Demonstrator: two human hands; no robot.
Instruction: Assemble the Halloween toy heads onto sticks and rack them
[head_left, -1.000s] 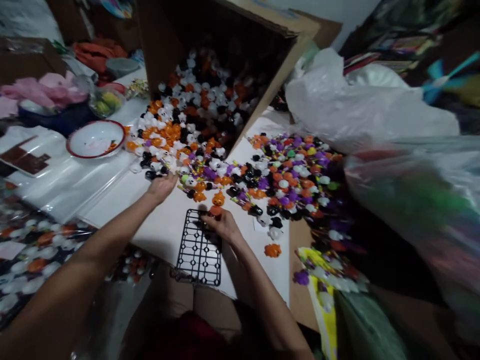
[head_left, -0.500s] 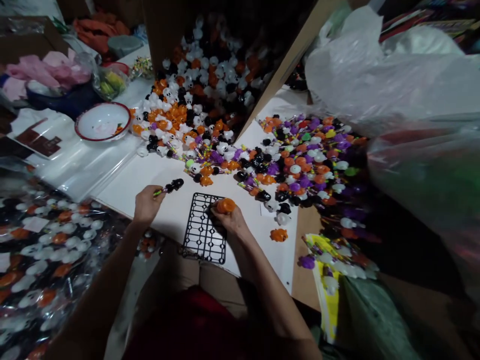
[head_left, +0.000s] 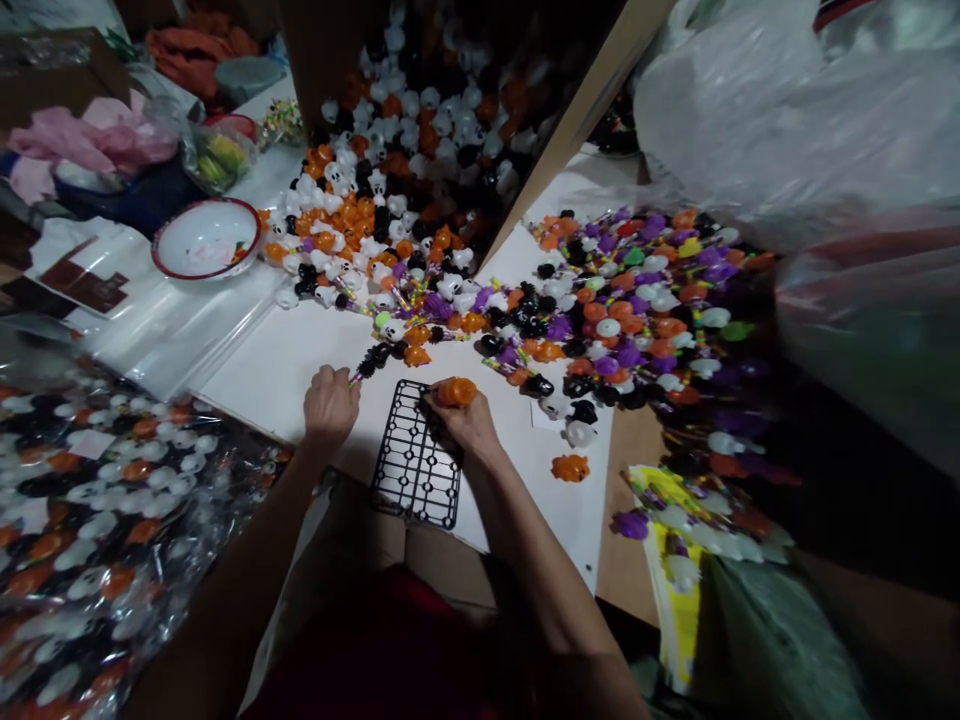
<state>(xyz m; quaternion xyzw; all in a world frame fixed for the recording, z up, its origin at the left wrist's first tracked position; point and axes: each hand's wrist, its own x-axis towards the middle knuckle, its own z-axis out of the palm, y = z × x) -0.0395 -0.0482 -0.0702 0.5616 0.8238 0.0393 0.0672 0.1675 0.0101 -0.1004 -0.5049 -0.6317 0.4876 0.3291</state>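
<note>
My left hand (head_left: 331, 404) is closed on the thin striped stem of a stick with black figures (head_left: 377, 356) at its far end. The figures' shape is too dark to make out. My right hand (head_left: 471, 424) is closed round an orange figure (head_left: 457, 391), perhaps a pumpkin, just over the far right part of a black plastic grid rack (head_left: 415, 470). The rack lies on the white tabletop (head_left: 517, 500) and reaches its near edge. Whether my right fingers also touch the rack is hidden. A loose orange figure (head_left: 570, 468) sits to the right.
White, orange and black figures (head_left: 352, 215) spill from a cardboard box (head_left: 577, 120). Sticks with purple, orange and white figures (head_left: 622, 320) are heaped at right. A red-rimmed bowl (head_left: 166, 265) stands at left, above filled clear bags (head_left: 97, 520). Large plastic bags (head_left: 750, 130) crowd the right.
My left hand has moved right, turning its back upward, and the black-figured stick has come closer to the rack and the pile. My right hand stays at the rack with the orange figure.
</note>
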